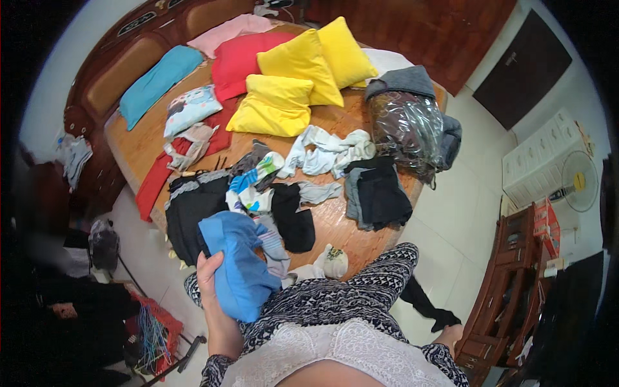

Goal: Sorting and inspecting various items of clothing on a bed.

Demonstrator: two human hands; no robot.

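Observation:
My left hand (213,280) is closed on a bunched blue cloth garment (240,267), with the thumb on its near-left side. The cloth hangs over my patterned trousers at the bed's front edge. Out to the right, beside my knee, my right hand (449,337) is closed at the end of a long black sock-like garment (422,303); its fingers are partly hidden. Beyond the blue cloth lie a black garment with grey trim (196,203), a black piece of clothing (293,219) and several socks (258,193). Folded dark clothes (383,197) form a pile on the right.
Yellow cushions (271,106), a blue pillow (158,84) and a red pillow (242,61) lie across the bed (348,232). A clear plastic bag (406,126) stands at its right edge. Wooden cabinet (500,284) and fan (578,180) are right; a red basket of hangers (171,329) is lower left.

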